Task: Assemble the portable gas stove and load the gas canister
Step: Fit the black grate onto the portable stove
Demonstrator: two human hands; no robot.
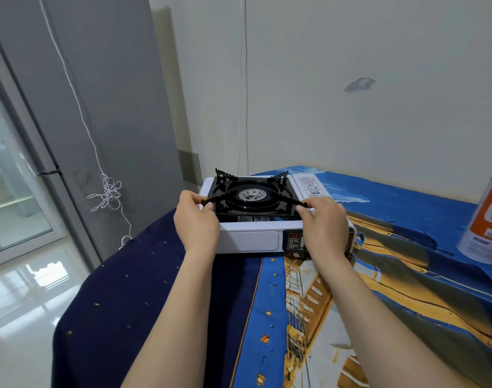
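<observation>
Both hands are on the stove at the middle of the frame. The left hand (195, 217) pinches the near left prong of the black pan support (228, 210), and the right hand (324, 222) pinches the near right prong, thumbs on top and fingers curled beneath. The support sits over the white stove body (247, 240), prongs up, with the silver burner (251, 194) showing through its round opening. Its far edge looks down on the body, while along the near edge a gap shows beneath it, so I judge it tilted and not yet fully seated.

As for progress, the assembly half looks close to done: the support is the right way up and needs only lowering flat into its recess. The loading half is untouched. The gas canister (488, 219), orange and white, stands upright at the right edge of the frame, well apart from the stove on the blue printed tablecloth (407, 247). The compartment lid (309, 184), the white panel with a printed label to the right of the support, lies closed. What is left, then, is opening that lid, laying the canister inside and locking it, probably by a lever near the dark control panel (293, 242), which the right hand partly hides.
</observation>
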